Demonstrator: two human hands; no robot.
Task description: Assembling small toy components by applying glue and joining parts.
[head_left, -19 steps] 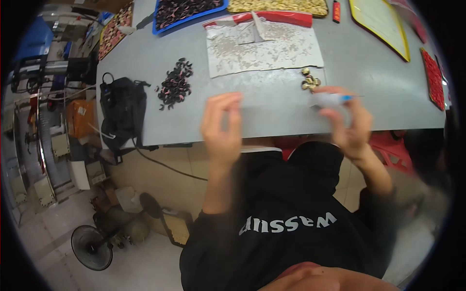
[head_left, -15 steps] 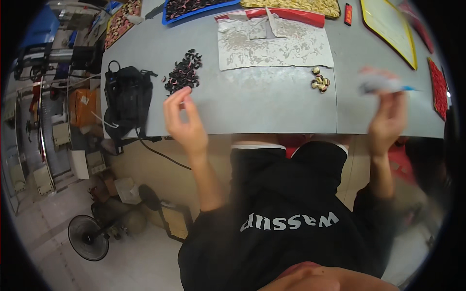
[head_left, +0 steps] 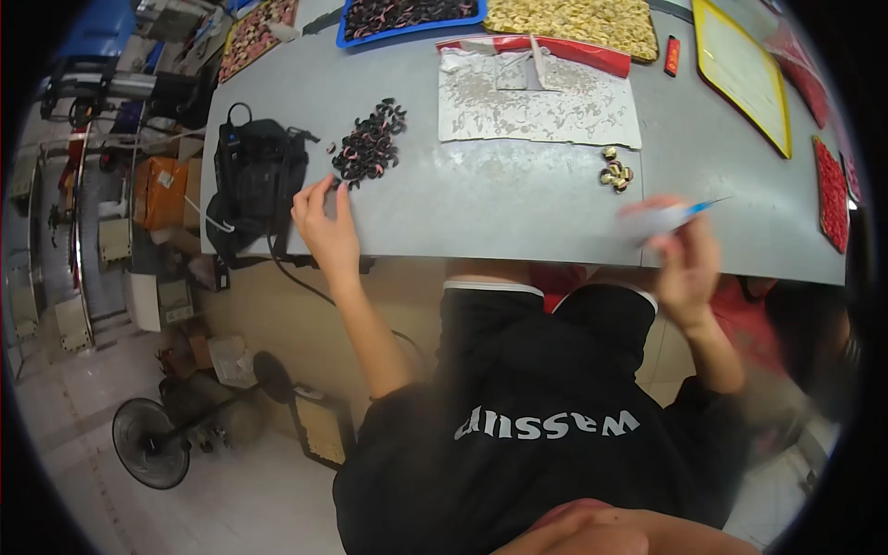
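My left hand (head_left: 326,227) is at the near edge of a pile of small black and pink curved pieces (head_left: 368,143). Its thumb and fingers are apart, with the tips beside the closest pieces. On the right, my right hand (head_left: 686,264) grips a white squeeze bottle (head_left: 664,220) with a thin blue nozzle, held sideways above the table's front edge and blurred by motion. Beyond that bottle lies a small cluster of round cream and dark pieces (head_left: 617,174).
A worn white board (head_left: 536,116) with a red strip lies mid-table. Behind it stand a blue tray (head_left: 412,33) of black pieces and a tray of yellowish pieces (head_left: 573,26). A red lighter (head_left: 672,57), a yellow-rimmed tray (head_left: 745,79) and a black bag (head_left: 254,176) are also on the table.
My right hand has swung left and toward me with the bottle, whose nozzle now tilts upward. My left hand has shifted slightly left, and the whole view has moved a little.
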